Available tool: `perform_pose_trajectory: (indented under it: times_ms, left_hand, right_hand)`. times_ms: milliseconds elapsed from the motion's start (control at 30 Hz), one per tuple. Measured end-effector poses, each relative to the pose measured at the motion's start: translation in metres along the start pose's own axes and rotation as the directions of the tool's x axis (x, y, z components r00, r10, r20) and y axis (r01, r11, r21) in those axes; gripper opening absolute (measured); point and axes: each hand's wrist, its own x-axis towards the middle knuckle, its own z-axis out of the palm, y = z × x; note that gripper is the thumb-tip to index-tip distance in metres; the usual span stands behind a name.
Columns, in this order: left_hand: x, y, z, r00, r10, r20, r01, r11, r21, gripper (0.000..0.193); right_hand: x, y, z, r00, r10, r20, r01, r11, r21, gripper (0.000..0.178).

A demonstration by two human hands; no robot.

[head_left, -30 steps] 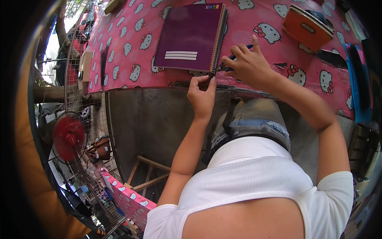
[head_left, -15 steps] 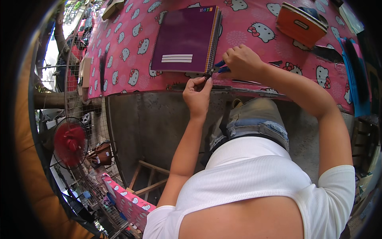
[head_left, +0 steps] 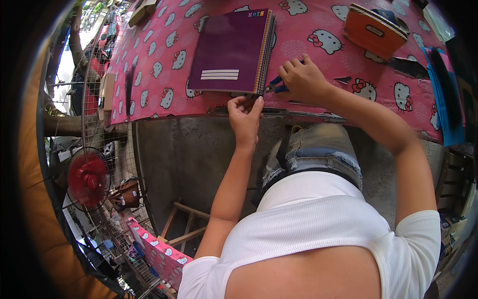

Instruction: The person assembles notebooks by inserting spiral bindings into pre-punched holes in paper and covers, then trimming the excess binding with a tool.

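Note:
A purple spiral-bound notebook [head_left: 229, 47] lies shut on the table, its wire spiral [head_left: 266, 55] along the right side. My left hand [head_left: 244, 113] is closed at its lower right corner, thumb and fingers pinched by the bottom end of the spiral. Whatever small piece lies in that pinch is too hidden to make out. Just right of the corner, my right hand [head_left: 304, 82] is closed around blue-handled pliers [head_left: 275, 81]. The tips of the pliers point toward the spiral's end, a small gap away. My right fingers cover most of the handles.
A pink cartoon-cat cover [head_left: 294, 49], torn in places, lies over the table. An orange pouch [head_left: 373, 34] stands at the far right, blue folders [head_left: 440, 89] at the right edge. A red fan [head_left: 89, 177] stands at left by wire mesh, near a wooden frame [head_left: 186, 226].
My right hand and the pliers have moved slightly down and right, away from the spiral's end. The notebook has shifted slightly toward me. My left hand keeps its pinch at the corner.

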Motion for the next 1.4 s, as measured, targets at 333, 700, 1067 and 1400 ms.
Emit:
perform_pose_trajectory:
  times_ms: [333,700,1067,1400]
  left_hand:
    - [0.005,-0.019,-0.006,0.989,0.151,0.004,-0.15,0.983,0.108,0.03]
    - [0.004,-0.012,-0.007,0.997,0.071,0.024,-0.072,0.996,0.057,0.026]
    - [0.005,-0.014,-0.003,0.993,0.113,0.027,-0.115,0.99,0.08,0.038]
    - [0.008,-0.022,-0.005,0.988,0.153,0.028,-0.155,0.981,0.115,0.035]
  right_hand:
    - [0.016,-0.003,-0.02,0.913,0.044,0.406,-0.174,0.941,0.29,0.053]
    - [0.015,-0.004,-0.026,0.894,0.058,0.444,-0.184,0.952,0.245,0.057]
    - [0.001,-0.004,0.009,0.998,-0.057,0.017,0.058,0.998,-0.031,0.05]
    - [0.0,-0.009,0.0,0.983,0.029,0.184,-0.037,0.999,0.04,0.049]
